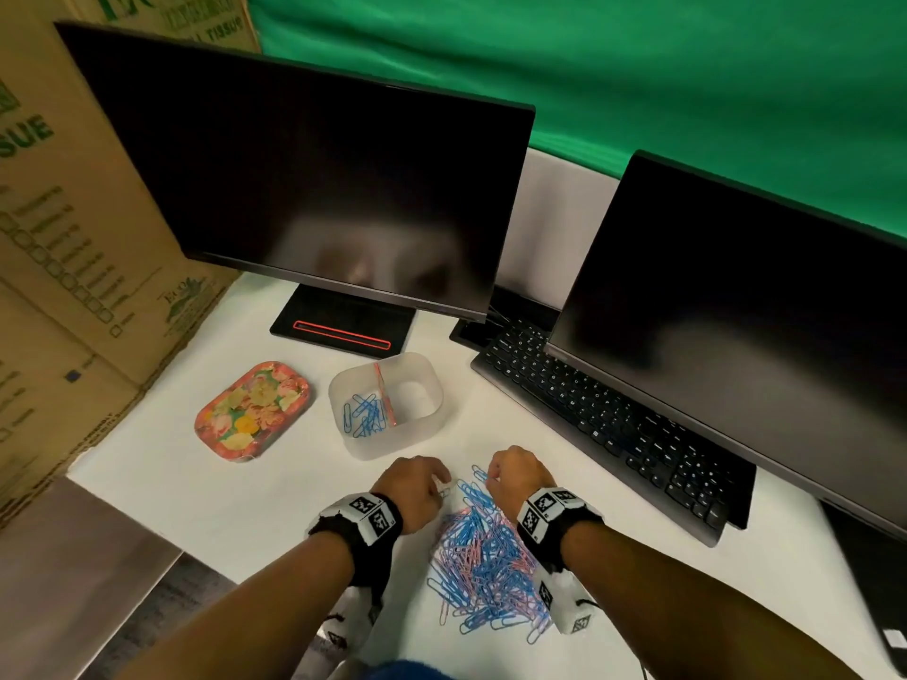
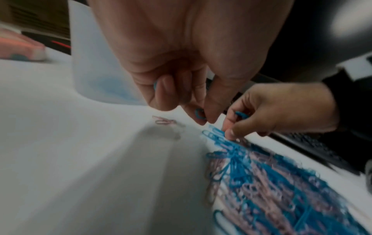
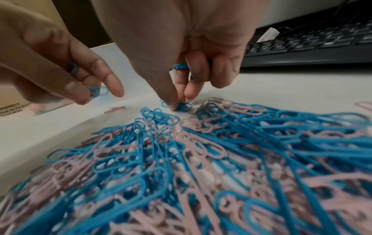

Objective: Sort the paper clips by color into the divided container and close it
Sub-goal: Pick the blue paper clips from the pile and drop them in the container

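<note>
A mixed pile of blue and pink paper clips (image 1: 483, 557) lies on the white desk in front of me. The translucent divided container (image 1: 432, 385) stands open beyond it, with blue clips (image 1: 365, 414) in its left compartment. Its floral lid (image 1: 253, 409) lies to the left. My left hand (image 1: 439, 483) is at the pile's far left edge and pinches blue clips (image 2: 199, 113) in curled fingers. My right hand (image 1: 491, 478) keeps a blue clip (image 3: 180, 66) tucked in its fingers while thumb and fingertips pinch another blue clip (image 3: 184, 106) on the desk.
A black keyboard (image 1: 603, 434) lies close to the right of the pile, under a dark monitor (image 1: 736, 311). A second monitor (image 1: 304, 188) stands behind the container. Cardboard boxes (image 1: 59, 238) wall the left side. One loose pink clip (image 2: 164, 121) lies left of the pile.
</note>
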Demonstrator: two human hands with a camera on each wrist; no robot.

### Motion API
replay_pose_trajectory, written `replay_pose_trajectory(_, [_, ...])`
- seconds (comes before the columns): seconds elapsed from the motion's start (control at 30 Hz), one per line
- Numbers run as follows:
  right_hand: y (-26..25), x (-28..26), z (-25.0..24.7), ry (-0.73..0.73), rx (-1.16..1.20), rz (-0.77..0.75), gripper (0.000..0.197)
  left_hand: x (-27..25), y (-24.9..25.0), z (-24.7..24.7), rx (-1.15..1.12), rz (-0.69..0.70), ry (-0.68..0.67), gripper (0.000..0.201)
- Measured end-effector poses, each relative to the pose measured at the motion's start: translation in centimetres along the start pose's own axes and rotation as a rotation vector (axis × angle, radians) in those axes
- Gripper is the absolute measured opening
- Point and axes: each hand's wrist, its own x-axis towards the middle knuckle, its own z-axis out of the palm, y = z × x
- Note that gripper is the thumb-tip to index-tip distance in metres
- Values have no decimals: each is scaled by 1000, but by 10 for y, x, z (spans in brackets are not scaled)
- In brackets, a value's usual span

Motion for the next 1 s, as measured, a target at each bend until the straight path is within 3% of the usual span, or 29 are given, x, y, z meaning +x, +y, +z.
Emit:
replay_pose_trajectory(0.13, [-8, 3, -4, -61, -12, 64, 19, -4, 6, -14, -214, -41, -19, 24])
replay_pose_trajectory(0.23, [-7, 3, -9, -92, 39, 50, 14, -8, 10, -28, -596, -134, -56, 18])
replay_pose_trajectory(0.33, [-1, 1, -12, -106, 95, 45, 30, -12, 9, -40, -990, -234, -38, 14])
replay_pose_trajectory(0.53, [4, -4, -30, -167, 650, 41, 8, -15, -3, -64, -1479, -302, 44, 15])
replay_pose_trajectory(0.63, [-16, -7, -45, -213, 1030, 69, 11, -16, -8, -80, -1548, -299, 117, 11])
replay_pose_trajectory(0.73, [-50, -5, -56, -237, 1231, 46, 19, -14, -8, -99, -1500, -328, 219, 9])
replay_pose_trajectory(0.87, [-101, 8, -69, -279, 1186, 0, 18, 0, -19, -115, -1403, -440, 375, 10])
replay_pose_trajectory(1.0, [-142, 21, -74, -268, 1039, 32, 11, 11, -24, -122, -1315, -488, 415, 17])
